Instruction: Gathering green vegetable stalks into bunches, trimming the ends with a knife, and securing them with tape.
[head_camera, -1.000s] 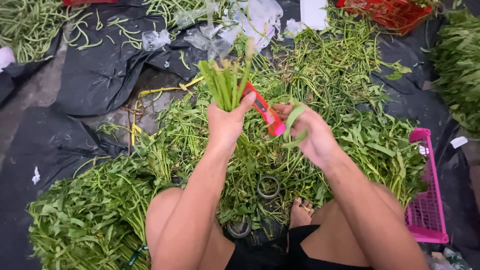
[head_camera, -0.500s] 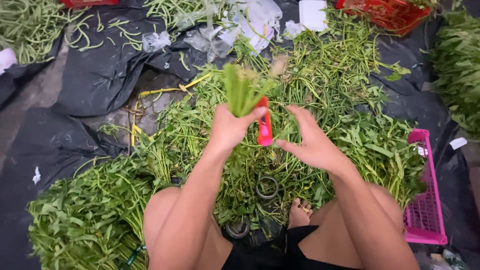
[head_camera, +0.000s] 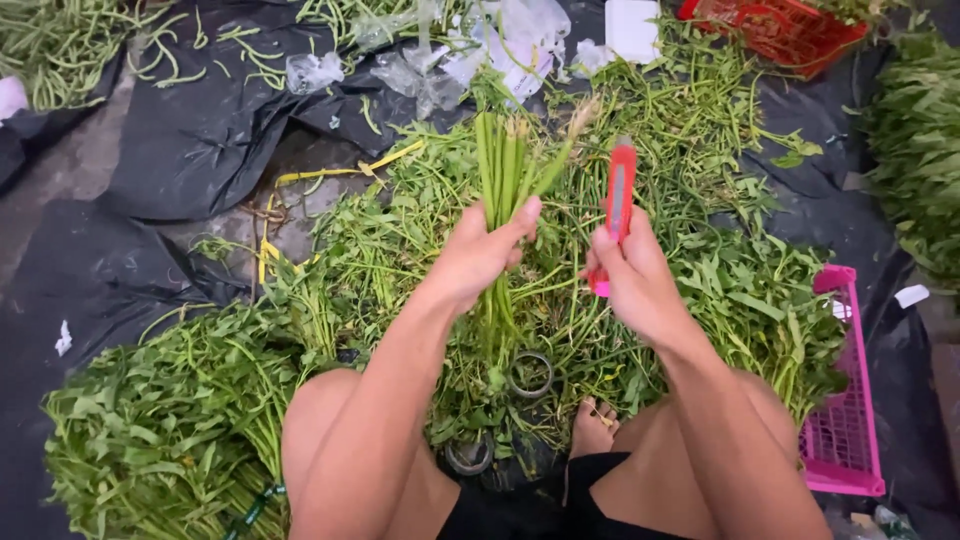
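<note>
Fingers (head_camera: 500, 235) of my left hand (head_camera: 478, 255) wrap tight around a bundle of green stems (head_camera: 505, 170), thumb pressed over the front of them. Half a second ago I held that bundle tipped toward two o'clock, with the cutter crossing just under my grip; now it stands nearly straight. Its long axis runs from six to twelve o'clock, the pale cut ends point up at twelve, and the leafy tails hang down past my wrist toward the pile between my knees. So the bundle sits at the middle of my view, lifted clear of the heap.

To the right, my right hand (head_camera: 635, 275) has come away from the stems. Its fingers are closed on a red utility cutter (head_camera: 618, 205), which now stands upright too, tip at twelve, parallel to the bundle and just beside it without touching. A second ago it lay slanted across the stalks. I judge from this that the trimming stroke on this bunch is over and the ends are evened, since the tool is apart from the stems and both are squared up.

Around me the heap of leafy greens (head_camera: 180, 440) spreads over black plastic sheeting (head_camera: 180, 140) on the ground. At four o'clock a pink basket (head_camera: 845, 430) rests against the pile, and at one o'clock a red basket (head_camera: 770, 30) sits well apart.
</note>
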